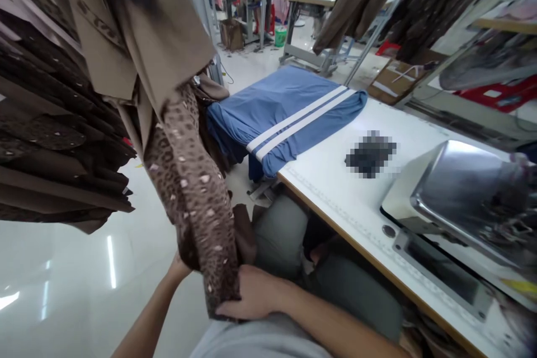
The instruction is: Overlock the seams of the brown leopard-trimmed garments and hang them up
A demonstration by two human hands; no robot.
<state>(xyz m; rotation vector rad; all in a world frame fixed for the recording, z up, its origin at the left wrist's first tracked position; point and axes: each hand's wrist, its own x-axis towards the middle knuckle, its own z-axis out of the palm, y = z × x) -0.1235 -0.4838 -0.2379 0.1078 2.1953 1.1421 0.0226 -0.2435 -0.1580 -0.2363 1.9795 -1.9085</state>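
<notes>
R hand pinching lower end of hanging brown leopard-print fabric strip; L hand behind it, grip can't tell.

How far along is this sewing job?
Done: nothing sewn shows. In hand: both the right hand and the left hand grip the lower end of a hanging leopard-print fabric piece. Left: it has not reached the sewing machine on the white table.
</notes>
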